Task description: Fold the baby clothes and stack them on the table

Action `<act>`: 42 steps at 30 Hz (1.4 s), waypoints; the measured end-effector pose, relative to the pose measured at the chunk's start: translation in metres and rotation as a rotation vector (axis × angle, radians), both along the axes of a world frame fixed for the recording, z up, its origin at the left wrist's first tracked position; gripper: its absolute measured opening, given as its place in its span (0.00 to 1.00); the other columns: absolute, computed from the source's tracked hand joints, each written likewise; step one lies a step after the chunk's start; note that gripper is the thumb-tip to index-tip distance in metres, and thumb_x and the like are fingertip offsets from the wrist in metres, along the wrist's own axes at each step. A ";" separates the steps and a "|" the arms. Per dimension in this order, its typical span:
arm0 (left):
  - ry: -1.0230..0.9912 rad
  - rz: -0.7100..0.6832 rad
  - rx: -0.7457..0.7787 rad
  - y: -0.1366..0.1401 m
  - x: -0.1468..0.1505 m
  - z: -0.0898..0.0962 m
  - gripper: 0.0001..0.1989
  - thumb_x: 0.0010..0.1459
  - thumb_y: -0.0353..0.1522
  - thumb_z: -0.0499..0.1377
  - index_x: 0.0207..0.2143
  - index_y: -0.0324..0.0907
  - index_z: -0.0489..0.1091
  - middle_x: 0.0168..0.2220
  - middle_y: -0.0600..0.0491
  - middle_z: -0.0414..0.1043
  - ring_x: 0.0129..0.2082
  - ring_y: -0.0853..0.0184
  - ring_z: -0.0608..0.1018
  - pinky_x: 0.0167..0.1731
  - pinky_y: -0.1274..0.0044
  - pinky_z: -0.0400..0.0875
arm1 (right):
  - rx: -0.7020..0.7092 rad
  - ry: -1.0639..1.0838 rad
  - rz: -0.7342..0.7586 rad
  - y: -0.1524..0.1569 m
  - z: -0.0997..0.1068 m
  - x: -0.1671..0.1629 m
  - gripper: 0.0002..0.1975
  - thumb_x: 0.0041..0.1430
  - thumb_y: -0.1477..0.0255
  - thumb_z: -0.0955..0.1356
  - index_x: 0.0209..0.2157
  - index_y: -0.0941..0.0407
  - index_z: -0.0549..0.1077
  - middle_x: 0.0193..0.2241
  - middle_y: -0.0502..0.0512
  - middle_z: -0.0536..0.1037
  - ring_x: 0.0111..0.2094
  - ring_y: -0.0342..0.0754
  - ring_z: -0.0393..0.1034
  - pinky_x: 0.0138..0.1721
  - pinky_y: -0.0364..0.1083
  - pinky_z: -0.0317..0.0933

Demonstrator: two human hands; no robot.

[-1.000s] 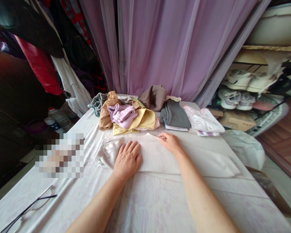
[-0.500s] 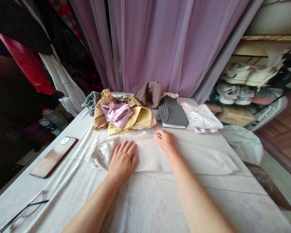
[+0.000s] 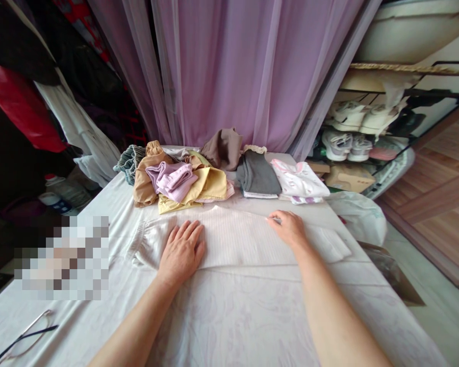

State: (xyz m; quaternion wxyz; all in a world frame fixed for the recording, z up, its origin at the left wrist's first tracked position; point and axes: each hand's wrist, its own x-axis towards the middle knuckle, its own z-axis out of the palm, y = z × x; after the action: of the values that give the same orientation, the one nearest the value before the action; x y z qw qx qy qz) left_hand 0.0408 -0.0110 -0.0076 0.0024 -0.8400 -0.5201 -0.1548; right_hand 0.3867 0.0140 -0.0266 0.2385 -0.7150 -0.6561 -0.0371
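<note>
- The cloth-covered table point(image 3: 229, 316) shows white on top, faintly patterned in purple.
- Across its middle lies a long white ribbed-knit garment point(image 3: 237, 239), its gathered end to the left.
- At the far left is a loose heap of tan, lilac, yellow and brown clothes point(image 3: 172, 182).
- Right of it sits a stack topped with a folded dark grey garment point(image 3: 257, 174).
- Farther right is a folded white, pink-trimmed garment point(image 3: 301, 181).
- Near left rest thin-rimmed eyeglasses point(image 3: 30, 334).

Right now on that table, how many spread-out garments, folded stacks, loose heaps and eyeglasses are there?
White ribbed garment, spread out: 1
Grey-topped folded stack and pink-trimmed, white-topped folded stack: 2
Loose heap of multicoloured clothes: 1
Thin-framed eyeglasses with dark temple: 1
Total: 5
</note>
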 end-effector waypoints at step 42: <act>0.018 -0.016 0.028 0.004 -0.002 0.000 0.23 0.65 0.39 0.49 0.60 0.46 0.66 0.62 0.50 0.65 0.64 0.55 0.65 0.62 0.57 0.59 | -0.210 -0.362 -0.186 -0.032 0.020 0.089 0.20 0.63 0.55 0.63 0.26 0.53 0.76 0.26 0.57 0.81 0.30 0.51 0.72 0.33 0.47 0.53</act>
State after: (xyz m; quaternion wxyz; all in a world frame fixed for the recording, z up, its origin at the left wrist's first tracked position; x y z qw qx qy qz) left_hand 0.0389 -0.0066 -0.0080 0.0177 -0.8454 -0.5110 -0.1544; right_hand 0.4762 -0.0180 -0.0065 0.0367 -0.7750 -0.6197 -0.1184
